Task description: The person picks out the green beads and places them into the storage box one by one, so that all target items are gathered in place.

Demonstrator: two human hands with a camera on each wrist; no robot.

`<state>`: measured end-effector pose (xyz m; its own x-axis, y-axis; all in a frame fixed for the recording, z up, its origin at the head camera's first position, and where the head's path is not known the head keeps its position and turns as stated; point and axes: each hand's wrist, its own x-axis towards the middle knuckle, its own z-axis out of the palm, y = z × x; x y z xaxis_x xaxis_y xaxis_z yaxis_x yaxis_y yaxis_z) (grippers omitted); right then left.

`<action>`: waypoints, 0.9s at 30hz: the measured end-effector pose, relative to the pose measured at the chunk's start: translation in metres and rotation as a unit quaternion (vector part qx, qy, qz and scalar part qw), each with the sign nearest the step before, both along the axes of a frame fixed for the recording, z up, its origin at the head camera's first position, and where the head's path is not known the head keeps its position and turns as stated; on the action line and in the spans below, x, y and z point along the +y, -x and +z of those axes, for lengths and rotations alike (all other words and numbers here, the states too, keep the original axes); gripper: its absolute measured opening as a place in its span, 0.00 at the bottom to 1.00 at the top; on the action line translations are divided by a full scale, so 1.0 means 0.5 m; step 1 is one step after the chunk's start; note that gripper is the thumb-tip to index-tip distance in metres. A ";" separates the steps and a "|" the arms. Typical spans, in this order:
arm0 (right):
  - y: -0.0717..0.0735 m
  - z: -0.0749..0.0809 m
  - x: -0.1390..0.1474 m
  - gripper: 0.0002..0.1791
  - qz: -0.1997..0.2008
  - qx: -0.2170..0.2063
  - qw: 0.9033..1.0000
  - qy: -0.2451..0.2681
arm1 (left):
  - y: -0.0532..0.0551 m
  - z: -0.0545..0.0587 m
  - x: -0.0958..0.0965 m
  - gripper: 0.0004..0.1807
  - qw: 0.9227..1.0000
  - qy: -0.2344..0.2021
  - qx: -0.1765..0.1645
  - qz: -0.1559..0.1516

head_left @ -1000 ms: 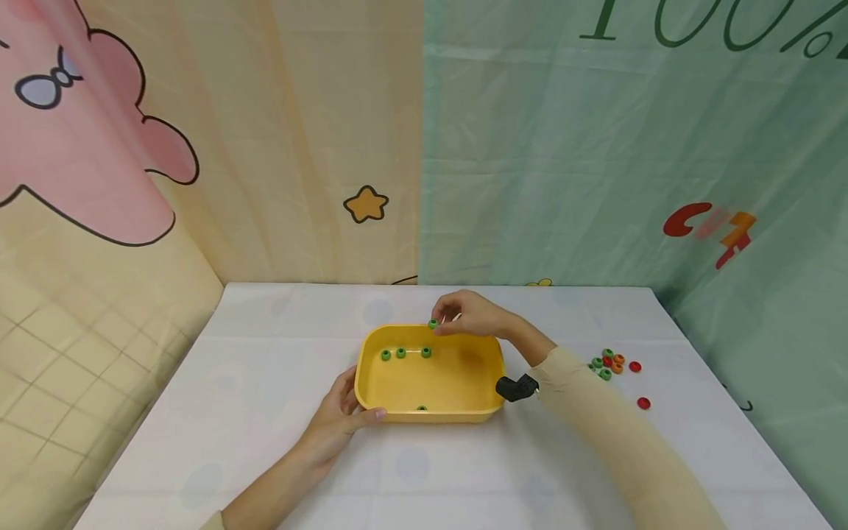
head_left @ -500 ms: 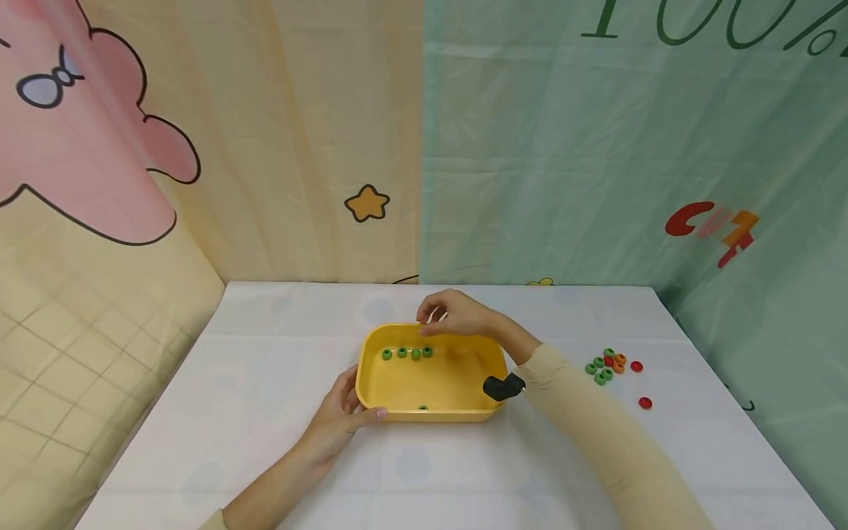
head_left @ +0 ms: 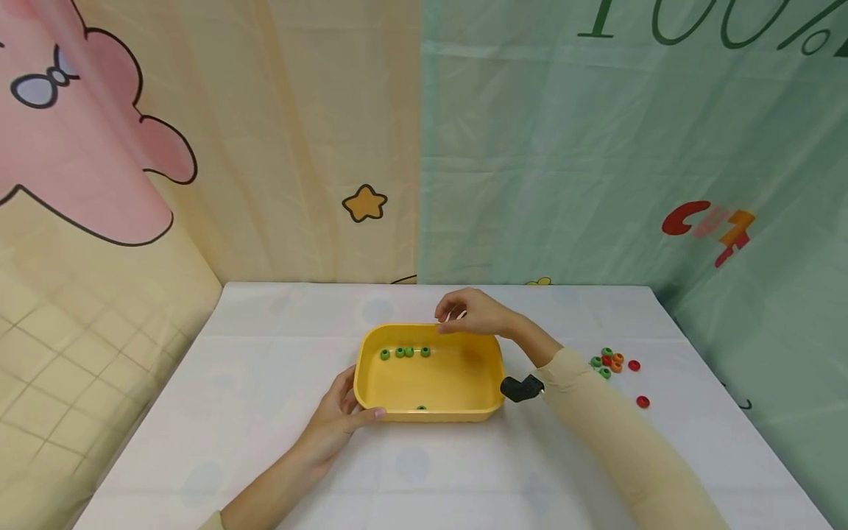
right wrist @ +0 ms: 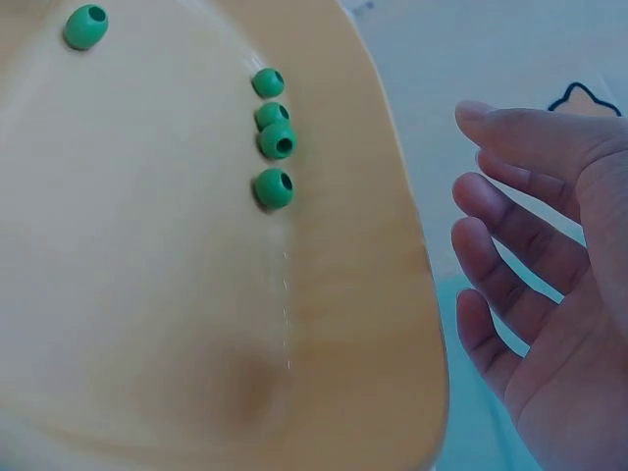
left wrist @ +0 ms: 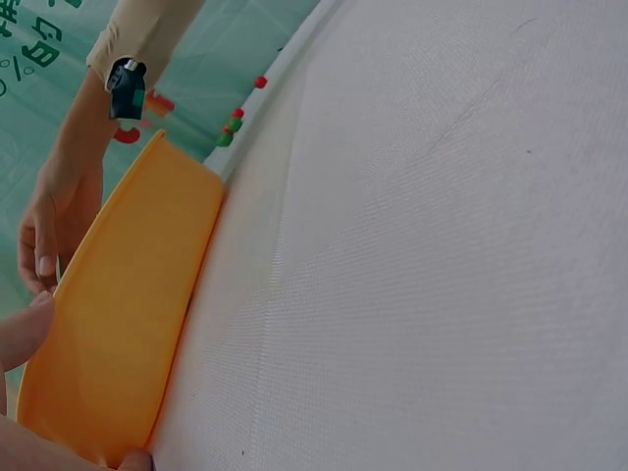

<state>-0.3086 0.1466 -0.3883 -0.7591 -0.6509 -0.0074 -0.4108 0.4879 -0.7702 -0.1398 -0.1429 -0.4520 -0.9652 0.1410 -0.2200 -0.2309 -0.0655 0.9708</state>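
Observation:
A yellow tray (head_left: 430,386) sits on the white table, and my left hand (head_left: 334,416) grips its left end, thumb over the near rim. Several green beads (right wrist: 275,188) lie in the tray along its far side. Another green bead (right wrist: 86,27) is by the near wall, mostly hidden by the rim in the head view. My right hand (head_left: 477,313) hovers over the far rim. In the right wrist view its fingers are relaxed and apart, with nothing between them.
To the right on the table (head_left: 543,471) lies a loose cluster of green, red and orange beads (head_left: 606,361). A red bead (head_left: 642,402) lies apart, nearer the front. Printed curtains (head_left: 530,147) hang behind the table.
My right hand has let go of a green bead, which dropped into the tray beside the others and shifted left. The hand then moved back right. My left hand has stayed put.

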 end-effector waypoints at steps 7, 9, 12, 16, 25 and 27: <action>-0.006 0.002 0.048 0.12 -0.026 -0.004 1.000 0.000 | -0.001 0.000 0.000 0.51 1.000 0.002 -0.002 0.002; -0.008 0.002 0.062 0.13 -0.030 -0.003 1.000 0.002 | -0.001 0.001 0.001 0.51 1.000 0.002 -0.002 0.003; -0.012 0.003 0.084 0.14 -0.035 -0.002 0.999 0.001 | -0.001 0.001 0.001 0.51 1.000 0.003 -0.002 0.003; -0.017 0.003 0.110 0.13 -0.048 0.002 0.999 -0.003 | -0.001 0.001 0.001 0.51 1.000 0.001 -0.002 0.002; -0.025 0.004 0.151 0.11 -0.069 0.011 0.998 0.000 | 0.000 -0.004 0.001 0.52 1.000 0.000 -0.004 0.003; -0.028 0.006 0.158 0.11 -0.073 0.011 0.997 -0.001 | 0.000 -0.005 0.001 0.52 1.000 0.000 -0.004 0.004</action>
<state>-0.2945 0.2255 -0.3852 -0.8460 -0.5332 0.0092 -0.3525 0.5461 -0.7599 -0.1400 -0.1423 -0.4544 -0.9647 0.1333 -0.2271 -0.2374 -0.0669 0.9691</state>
